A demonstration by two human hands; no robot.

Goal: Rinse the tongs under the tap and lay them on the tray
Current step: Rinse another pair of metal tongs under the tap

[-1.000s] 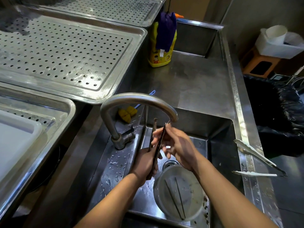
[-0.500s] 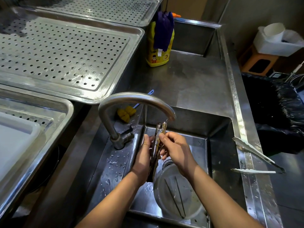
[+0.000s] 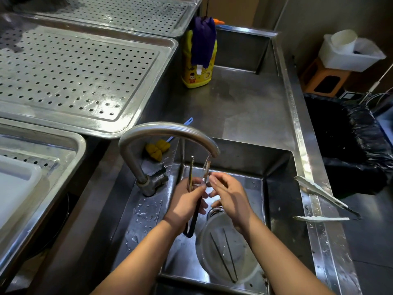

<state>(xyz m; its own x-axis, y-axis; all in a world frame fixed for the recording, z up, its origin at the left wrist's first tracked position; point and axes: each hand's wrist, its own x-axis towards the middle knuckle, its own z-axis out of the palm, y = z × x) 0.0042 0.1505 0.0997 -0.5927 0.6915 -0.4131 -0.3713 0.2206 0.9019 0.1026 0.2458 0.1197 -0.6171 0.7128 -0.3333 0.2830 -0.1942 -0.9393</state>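
Steel sink (image 3: pixel 276 167): my left hand (image 3: pixel 185 206) grips the tongs (image 3: pixel 192 167) upright, tips right under the tap (image 3: pixel 168 129) so water runs down them, while my right fingertips (image 3: pixel 211 179) pinch one arm to rub it.

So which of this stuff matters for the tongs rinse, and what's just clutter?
In play: tongs, left hand gripping them, right hand, tap, perforated tray.
Lying about: spare tongs, yellow bottle, yellow brush, clear tub, bin bag.
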